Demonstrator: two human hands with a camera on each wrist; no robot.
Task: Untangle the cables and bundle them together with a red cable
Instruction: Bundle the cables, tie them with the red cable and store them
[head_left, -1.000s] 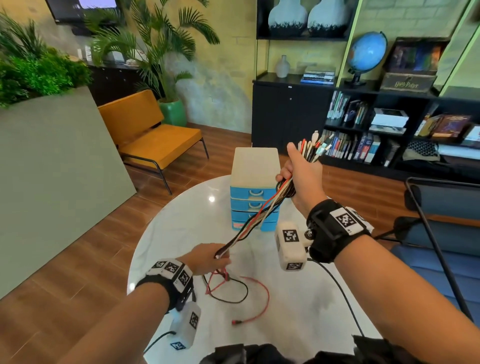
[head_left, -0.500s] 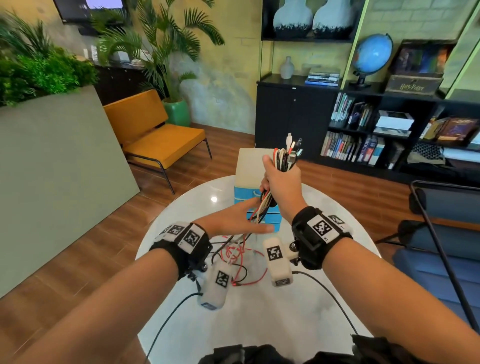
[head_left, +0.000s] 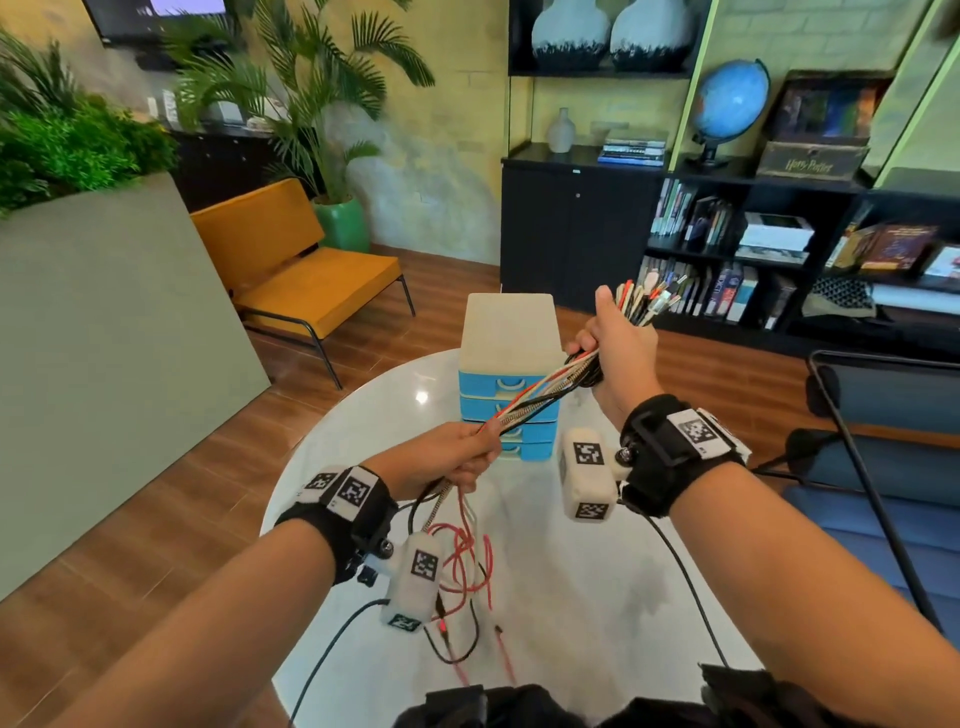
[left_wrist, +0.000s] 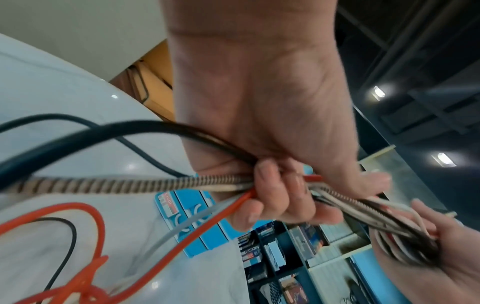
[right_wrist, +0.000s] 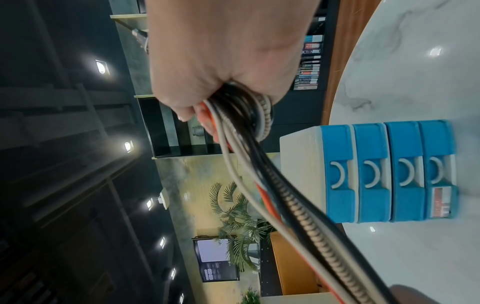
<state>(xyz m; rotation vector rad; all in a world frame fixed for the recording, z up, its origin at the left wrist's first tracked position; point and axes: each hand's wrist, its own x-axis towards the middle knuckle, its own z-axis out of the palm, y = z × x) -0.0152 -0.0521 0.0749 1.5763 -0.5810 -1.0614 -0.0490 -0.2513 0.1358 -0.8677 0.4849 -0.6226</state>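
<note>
Right hand (head_left: 618, 348): raised above the far side of the desk, its grip wrapped tight around the bundle of cables (head_left: 540, 397) just below the plug ends.
Plug ends (head_left: 644, 301): fan up and out of the top of the right fist, red, white and black mixed.
Left hand (head_left: 447, 457): lower and nearer, its fingers (left_wrist: 270, 197) curled round the same cables, so the stretch between the 2 fists runs taut on a slant.
Bundle make-up: black, white, red and 1 braided striped cable (left_wrist: 130, 184), lying side by side through the left fist.
Red cable (head_left: 467, 566): hangs from the left fist in loose loops down onto the desk, tangled there with a thin black lead (head_left: 467, 639).
Desk (head_left: 597, 597): round, white marble-patterned top.
Drawer unit (head_left: 509, 379): small, 4 blue drawers with a pale top, standing on the desk behind the stretched cables.
Wrist cameras: 1 strapped on each forearm, with black-and-white markers.
</note>
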